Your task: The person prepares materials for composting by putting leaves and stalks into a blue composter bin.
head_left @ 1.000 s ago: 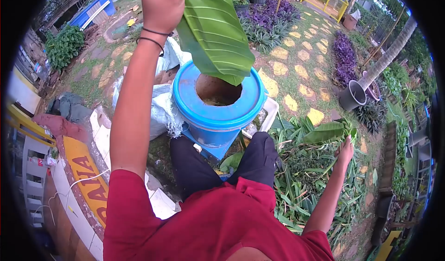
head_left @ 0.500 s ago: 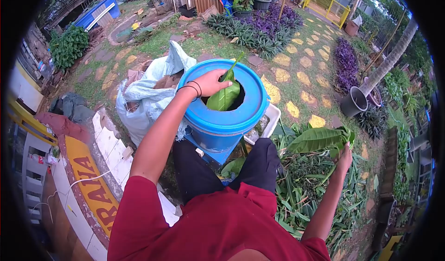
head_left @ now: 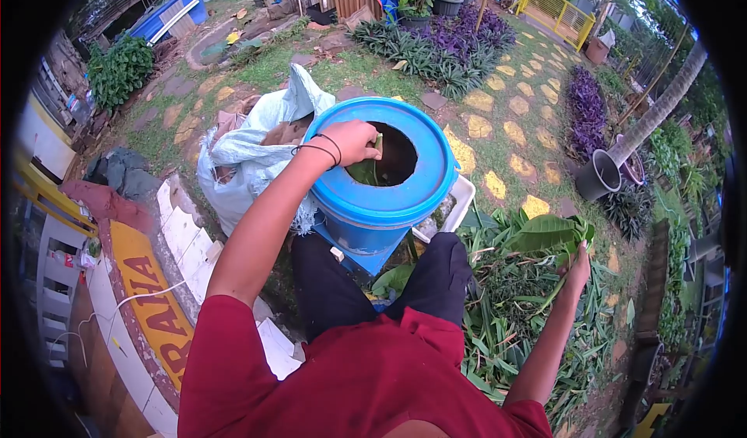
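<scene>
A blue plastic bucket (head_left: 366, 228) stands in front of my knees, its blue lid cut with a large round hole. Above that hole my left hand (head_left: 352, 142) is closed on a green leaf (head_left: 363, 172), which hangs down into the dark opening; its lower part is hidden inside. Out to the right, my right hand (head_left: 576, 265) grips the stem end of a bunch of large green leaves (head_left: 542, 234). This bunch is above a heap of cut leaves and stalks (head_left: 513, 321) on the ground.
A white woven sack (head_left: 241, 169) leans at the bucket's left, with brown matter inside. A white tray (head_left: 461, 203) lies partly behind the bucket. White tiles (head_left: 187, 240) edge the left side. A grey pot (head_left: 599, 175) lies tilted by a trunk at right.
The leaf in my left hand has gone lower into the bucket's hole, and its upper stem no longer sticks up. My right hand keeps its bunch almost in place.
</scene>
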Available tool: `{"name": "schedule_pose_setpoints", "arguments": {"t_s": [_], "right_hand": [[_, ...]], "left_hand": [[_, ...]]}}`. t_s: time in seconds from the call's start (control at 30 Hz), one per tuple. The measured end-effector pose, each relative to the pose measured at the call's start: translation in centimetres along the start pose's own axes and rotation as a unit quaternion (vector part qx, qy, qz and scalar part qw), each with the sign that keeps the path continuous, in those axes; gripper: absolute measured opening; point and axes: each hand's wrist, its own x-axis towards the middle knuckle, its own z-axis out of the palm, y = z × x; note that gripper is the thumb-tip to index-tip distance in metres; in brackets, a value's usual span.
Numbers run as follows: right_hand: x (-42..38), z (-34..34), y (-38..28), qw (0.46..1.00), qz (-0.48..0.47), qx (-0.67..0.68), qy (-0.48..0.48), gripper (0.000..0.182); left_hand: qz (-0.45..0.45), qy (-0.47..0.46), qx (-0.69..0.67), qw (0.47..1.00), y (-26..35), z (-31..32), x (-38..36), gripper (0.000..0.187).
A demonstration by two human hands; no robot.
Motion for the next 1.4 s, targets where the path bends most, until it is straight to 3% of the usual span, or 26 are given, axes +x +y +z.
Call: {"name": "schedule_pose_setpoints", "arguments": {"t_s": [0.17,0.33,0.5,0.73,1.07,1.2,1.23,1.3,1.4], "right_hand": [[-1.7,1.3,-1.3,1.000,0.003,0.019,0.013,0.030],[-1.6,1.3,-1.3,1.000,0.009,0.015,0.012,0.031],[-1.6,1.4,-1.3,1.000,0.021,0.011,0.019,0.033],[-2.0,1.7,-2.0,0.999,0.018,0.021,0.034,0.034],[-1.1,2.4,-2.4,0.999,0.012,0.020,-0.036,0.032],[-2.3,4.2,-4.8,0.998,0.023,-0.004,-0.064,0.033],[-2.8,4.6,-5.5,0.996,0.008,0.002,-0.086,0.032],[-3.5,5.4,-6.7,0.991,-0.001,0.021,-0.129,0.031],[-5.5,7.5,-9.0,0.981,0.017,0.056,-0.185,0.026]], "left_hand": [[0.020,0.073,0.015,0.997,0.0,0.0,0.1,0.021],[-0.021,0.004,0.054,0.998,0.6,0.2,0.4,0.026],[0.024,-0.009,0.047,0.999,0.4,1.9,1.7,0.023],[-0.002,-0.064,0.079,0.995,0.3,3.1,3.3,0.021],[0.002,-0.075,0.082,0.994,0.8,2.9,3.3,0.025],[-0.047,-0.052,0.083,0.994,2.5,-1.1,2.2,0.027],[-0.025,-0.027,0.072,0.997,3.6,-2.6,2.1,0.027],[0.048,0.040,-0.080,0.995,6.9,-4.9,1.2,0.028],[0.111,-0.040,-0.235,0.965,12.9,-5.6,0.2,0.042]]}}
